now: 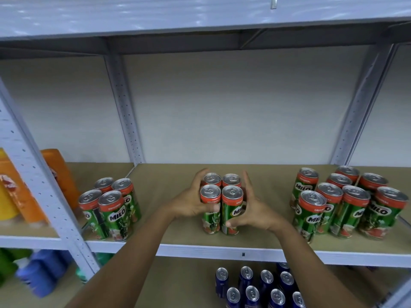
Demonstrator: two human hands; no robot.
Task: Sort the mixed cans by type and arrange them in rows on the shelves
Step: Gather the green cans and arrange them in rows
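We face a grey metal shelving unit with brown board shelves [266,232] set against a pale wall. On the middle shelf, four slim green-and-red Milo drink cans with silver tops [220,203] stand upright, packed tightly two by two near the front edge. Our left hand [191,201] curls around the left side of this block, fingers reaching to the rear can and thumb across the front one. Our right hand [251,207] wraps the right side the same way, so both grip the cluster at once. We judge the squeeze keeps the four cans pressed together, so they can be slid or squared up as one unit without tipping.

To the left stands another block of four Milo cans [111,207]. To the right a larger group of Milo cans [347,201] stands in loose rows. All match by type, so this shelf appears given over to Milo.

On the shelf below stand dark blue cans with silver tops [260,287] in rows. Orange and yellow containers [13,185] sit in the bay far left, blurred.
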